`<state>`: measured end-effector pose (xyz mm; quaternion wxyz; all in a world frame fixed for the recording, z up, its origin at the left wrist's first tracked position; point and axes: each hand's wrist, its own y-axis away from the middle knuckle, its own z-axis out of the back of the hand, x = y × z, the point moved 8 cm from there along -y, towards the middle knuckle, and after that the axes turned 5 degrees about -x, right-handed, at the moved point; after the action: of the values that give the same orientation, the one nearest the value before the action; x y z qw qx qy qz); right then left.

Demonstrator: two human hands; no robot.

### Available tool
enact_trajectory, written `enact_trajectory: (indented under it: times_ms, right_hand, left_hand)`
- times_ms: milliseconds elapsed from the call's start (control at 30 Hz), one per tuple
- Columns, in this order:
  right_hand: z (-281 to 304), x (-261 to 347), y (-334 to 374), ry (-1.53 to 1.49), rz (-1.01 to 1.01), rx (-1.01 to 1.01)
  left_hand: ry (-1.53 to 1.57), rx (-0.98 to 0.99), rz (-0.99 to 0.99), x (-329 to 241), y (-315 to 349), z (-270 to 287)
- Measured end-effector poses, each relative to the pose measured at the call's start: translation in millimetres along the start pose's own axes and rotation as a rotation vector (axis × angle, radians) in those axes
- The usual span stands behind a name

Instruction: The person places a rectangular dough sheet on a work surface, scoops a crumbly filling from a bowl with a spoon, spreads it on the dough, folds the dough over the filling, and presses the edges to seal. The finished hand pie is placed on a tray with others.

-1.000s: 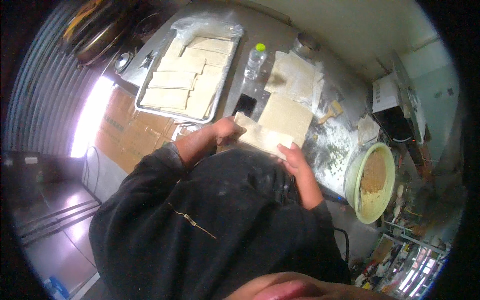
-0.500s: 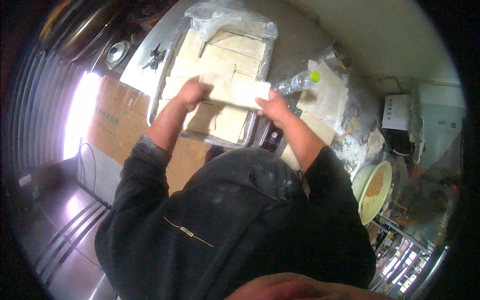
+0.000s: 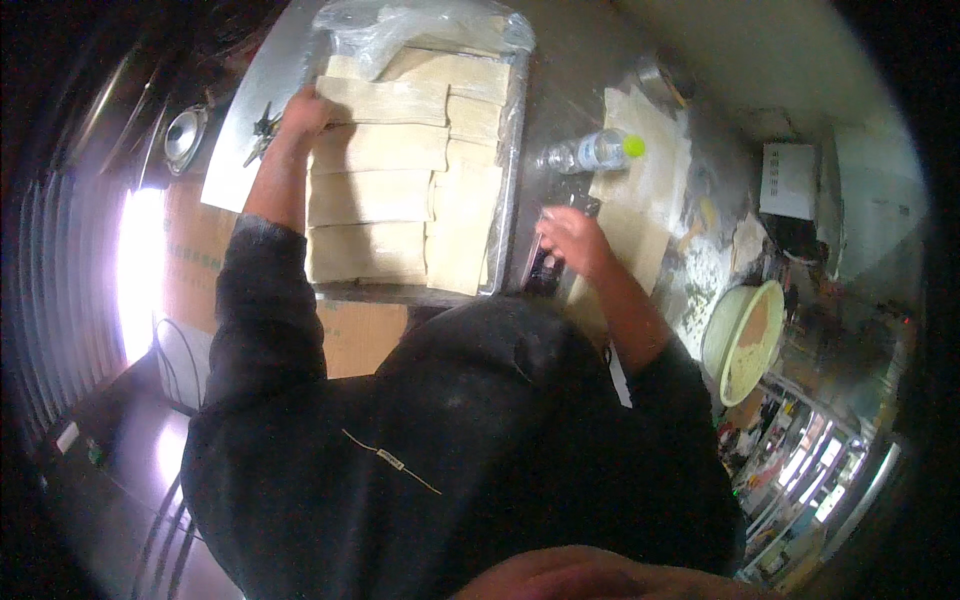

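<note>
Flat, pale dough sheets (image 3: pixel 370 195) lie in rows, partly overlapping, in a metal tray (image 3: pixel 510 200) lined with clear plastic. At the tray's far left side, my left hand (image 3: pixel 305 112) is closed at the left end of an upper dough sheet (image 3: pixel 390 101), its thumb against the sheet; the undersides of the fingers are hidden. My right hand (image 3: pixel 572 240) hovers to the right of the tray with bent, parted fingers and no visible object in it. Beneath its fingers is a dark flat object (image 3: pixel 545 272), too unclear to name.
A clear bottle with a green cap (image 3: pixel 600 151) lies right of the tray. Beyond it are more pale sheets (image 3: pixel 640 215) on a floury surface. A round pale-green basin (image 3: pixel 715 345) holds a brownish mass. Crumpled plastic film (image 3: pixel 420 25) covers the tray's far end; scissors-like dark tool (image 3: pixel 262 130) lies left.
The dough sheet held between both hands now lies in the tray. My left hand moved left and farther away; my right hand let go and drew back to the right.
</note>
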<state>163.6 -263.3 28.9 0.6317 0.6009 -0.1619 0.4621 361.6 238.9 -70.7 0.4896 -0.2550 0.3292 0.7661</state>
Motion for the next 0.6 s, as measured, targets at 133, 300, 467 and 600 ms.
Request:
enact_trajectory:
  times_ms: [133, 300, 467, 600]
  right_hand:
    - [53, -112, 69, -0.046, -0.213, -0.272]
    - [89, -244, 143, 0.214, -0.178, -0.436]
    - [85, -356, 184, 0.627, -0.073, -0.168]
    - [90, -443, 220, 0.615, -0.200, -0.163]
  left_hand:
    - [0.072, -0.008, 0.021, 17, 3, -1]
    - [-0.314, -0.336, -0.306, -37, 56, 5]
    - [-0.600, -0.255, -0.509, -76, 149, -51]
    - [-0.680, -0.133, -0.413, -72, 223, -83]
